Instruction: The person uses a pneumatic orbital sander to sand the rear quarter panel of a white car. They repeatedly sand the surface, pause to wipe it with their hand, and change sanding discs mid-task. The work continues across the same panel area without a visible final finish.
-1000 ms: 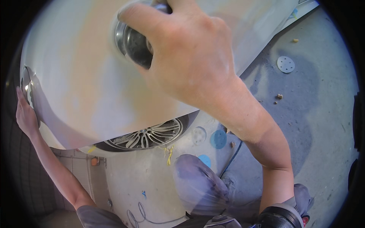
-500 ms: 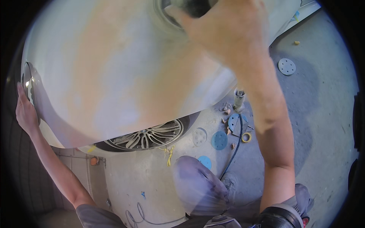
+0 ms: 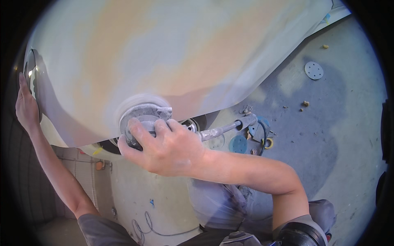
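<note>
My right hand [image 3: 164, 143] is wrapped over the dusty head of a round air sander [image 3: 143, 112]. The sander's pad lies against the lower edge of a car body panel [image 3: 164, 53], just above the wheel arch; the pad rim looks smeared by motion. Patches of white and tan show on the panel. From the sander a grey tube [image 3: 219, 130] runs right to a hose. At the far left, my left hand [image 3: 28, 108] rests with fingers stretched along the panel's edge, beside a dark recess [image 3: 30, 78]. It holds nothing that I can see.
Sanding discs, one pale [image 3: 314, 70] and one blue [image 3: 238, 144], lie on the concrete floor with crumbs of debris. A yellow tape roll [image 3: 269, 143] is near them. A thin cable [image 3: 147, 221] loops at the lower left. My bent knee [image 3: 213, 201] is below the panel.
My right hand has brought the sander down and left, from the upper panel to its lower edge. The tube swung across with it. My left hand keeps its place on the panel's edge.
</note>
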`<state>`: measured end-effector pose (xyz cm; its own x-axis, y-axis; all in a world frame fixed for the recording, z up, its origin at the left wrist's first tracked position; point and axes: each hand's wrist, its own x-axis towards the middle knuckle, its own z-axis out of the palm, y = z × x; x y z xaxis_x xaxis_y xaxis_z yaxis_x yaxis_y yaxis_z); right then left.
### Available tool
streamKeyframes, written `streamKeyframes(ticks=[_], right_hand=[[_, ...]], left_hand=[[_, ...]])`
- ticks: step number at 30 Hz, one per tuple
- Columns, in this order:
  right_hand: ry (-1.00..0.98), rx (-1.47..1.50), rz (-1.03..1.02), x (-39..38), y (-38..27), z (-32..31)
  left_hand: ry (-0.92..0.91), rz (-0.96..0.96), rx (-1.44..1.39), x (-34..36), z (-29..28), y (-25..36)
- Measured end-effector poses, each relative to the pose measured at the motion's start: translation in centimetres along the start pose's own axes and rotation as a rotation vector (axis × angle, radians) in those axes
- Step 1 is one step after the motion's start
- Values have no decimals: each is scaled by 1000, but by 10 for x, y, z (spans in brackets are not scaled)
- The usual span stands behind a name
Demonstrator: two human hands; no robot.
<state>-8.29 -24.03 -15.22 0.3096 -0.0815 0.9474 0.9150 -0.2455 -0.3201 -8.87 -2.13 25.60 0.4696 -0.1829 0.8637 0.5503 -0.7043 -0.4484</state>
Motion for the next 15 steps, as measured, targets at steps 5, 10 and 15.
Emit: streamKeyframes(ticks=[5,10,15], right_hand=[[111,66,146,13,50,-7],[85,5,93,12,28,-12],[114,47,94,5,25,-7]], left_hand=[[23,-43,-22,1,1,1],[36,-35,-84,-1,2,9],[22,-45,-50,0,-1,8]])
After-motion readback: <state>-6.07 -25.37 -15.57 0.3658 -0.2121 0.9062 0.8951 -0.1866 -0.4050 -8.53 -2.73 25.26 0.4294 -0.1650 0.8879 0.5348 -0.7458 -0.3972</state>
